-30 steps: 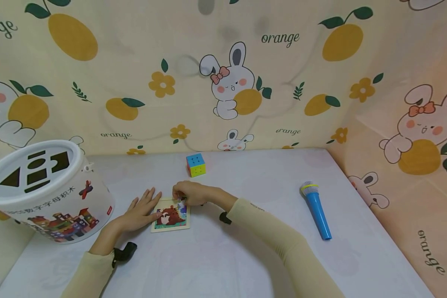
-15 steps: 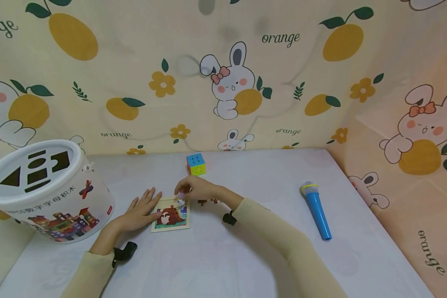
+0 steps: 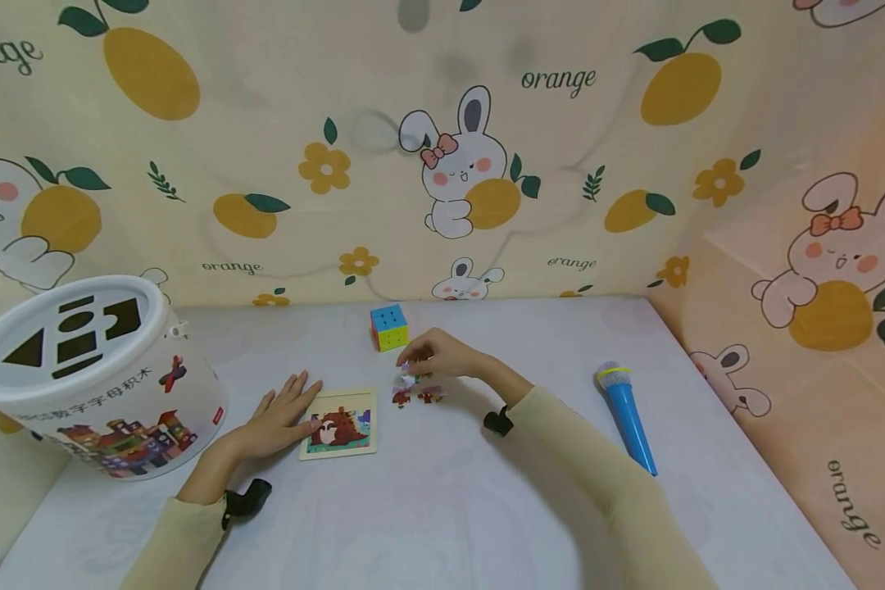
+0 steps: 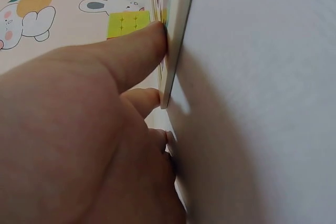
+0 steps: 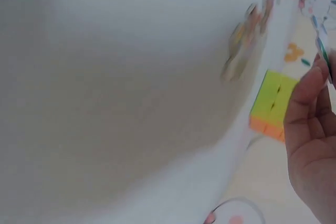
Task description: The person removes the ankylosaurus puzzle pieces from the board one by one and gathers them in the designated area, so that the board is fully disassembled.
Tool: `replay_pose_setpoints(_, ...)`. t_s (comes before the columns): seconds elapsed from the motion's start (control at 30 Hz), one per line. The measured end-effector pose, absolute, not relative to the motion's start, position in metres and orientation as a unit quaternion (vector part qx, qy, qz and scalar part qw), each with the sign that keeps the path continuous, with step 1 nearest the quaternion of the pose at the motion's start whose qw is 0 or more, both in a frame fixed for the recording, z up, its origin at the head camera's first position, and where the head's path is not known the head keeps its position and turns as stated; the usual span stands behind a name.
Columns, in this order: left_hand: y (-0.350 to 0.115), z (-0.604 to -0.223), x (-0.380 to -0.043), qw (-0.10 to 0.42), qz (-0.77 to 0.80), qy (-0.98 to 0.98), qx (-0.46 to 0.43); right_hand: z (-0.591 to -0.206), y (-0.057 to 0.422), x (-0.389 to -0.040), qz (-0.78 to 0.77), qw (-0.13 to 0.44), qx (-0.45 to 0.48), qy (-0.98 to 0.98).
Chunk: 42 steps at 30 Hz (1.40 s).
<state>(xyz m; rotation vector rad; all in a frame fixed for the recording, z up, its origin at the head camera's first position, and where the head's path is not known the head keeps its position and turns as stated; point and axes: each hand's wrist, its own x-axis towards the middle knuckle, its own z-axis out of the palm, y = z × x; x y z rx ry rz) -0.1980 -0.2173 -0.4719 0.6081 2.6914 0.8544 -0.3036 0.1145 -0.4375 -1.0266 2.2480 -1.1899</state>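
Observation:
A small square wooden jigsaw puzzle (image 3: 342, 442) with a brown animal picture lies on the table in the head view. My left hand (image 3: 279, 416) rests flat beside it with fingers spread. Its thumb (image 4: 142, 48) touches the puzzle's frame in the left wrist view. To the right of the puzzle, my right hand (image 3: 446, 354) is raised a little above the table. It pinches a thin puzzle piece (image 5: 322, 51) between thumb and fingers, seen nearly edge-on in the right wrist view. Below that hand lie loose puzzle pieces (image 3: 429, 395), partly blurred.
A cube puzzle (image 3: 389, 328) stands behind the right hand, near the back wall. At far left is a large white bucket (image 3: 140, 410) with shaped holes in its lid. A blue toy microphone (image 3: 630, 422) lies to the right on the white table (image 3: 442, 516).
My right hand has lifted a piece from the puzzle's upper right corner and carried it rightward, over the loose pieces. The left hand has stayed in place.

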Motion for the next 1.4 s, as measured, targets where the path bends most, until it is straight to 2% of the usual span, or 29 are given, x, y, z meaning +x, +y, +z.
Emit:
replay_pose_setpoints(0.6, -0.218, -0.473, -0.199, 0.119, 0.303, 0.921, 0.217, -0.449, 0.19, -0.3, -0.421, 0.261, -0.285, 0.821)
replay_pose_setpoints(1.0, -0.215, -0.467, -0.196, 0.118, 0.311, 0.92, 0.207, -0.456, 0.194, -0.296, -0.41, 0.254, -0.27, 0.833)
replay_pose_setpoints(1.4, -0.222, -0.467, -0.187, 0.071, 0.286, 0.924, 0.243, -0.459, 0.189, -0.295, -0.412, 0.249, -0.267, 0.835)
